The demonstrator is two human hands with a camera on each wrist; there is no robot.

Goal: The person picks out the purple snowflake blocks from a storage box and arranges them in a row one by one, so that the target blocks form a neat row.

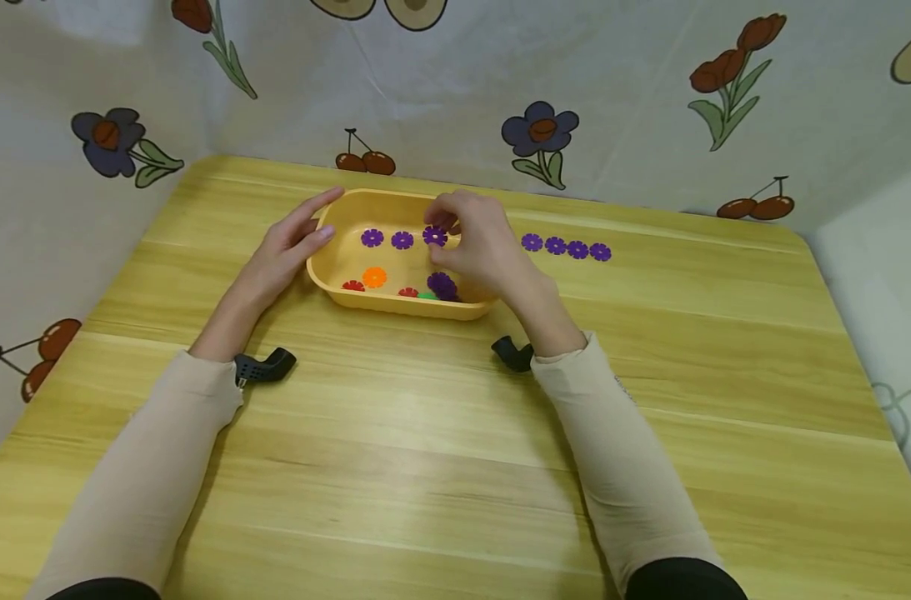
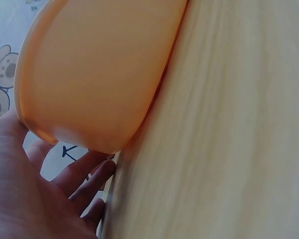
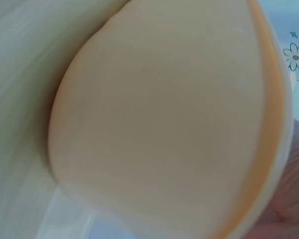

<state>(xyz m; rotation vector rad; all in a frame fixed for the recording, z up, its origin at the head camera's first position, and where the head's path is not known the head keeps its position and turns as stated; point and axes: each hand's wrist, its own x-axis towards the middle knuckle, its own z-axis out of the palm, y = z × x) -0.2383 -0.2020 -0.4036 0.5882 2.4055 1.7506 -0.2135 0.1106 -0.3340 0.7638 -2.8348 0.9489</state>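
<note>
A yellow plastic tray [image 1: 402, 306] stands on the wooden table. My left hand [image 1: 282, 242] holds its left end, thumb over the rim and fingers along the outside; the left wrist view shows the fingertips [image 2: 107, 167] at the outer wall. Inside the tray, my right hand [image 1: 481, 242] pinches a purple interlocking disc [image 1: 435, 237] between thumb and fingers. Left of it are two more purple discs, one nearer [image 1: 402, 241] and one farther [image 1: 372, 238]. In the right wrist view, the tray's wall [image 3: 159, 119] hides most of the right hand.
Toward the tray's near side lie an orange disc [image 1: 375, 277], red discs [image 1: 353, 286], a partly hidden green disc [image 1: 427, 296] and overlapping purple discs [image 1: 443, 285]. Several purple discs [image 1: 556, 246] form a row on the table right of the tray. A patterned cloth [image 1: 440, 100] hangs behind.
</note>
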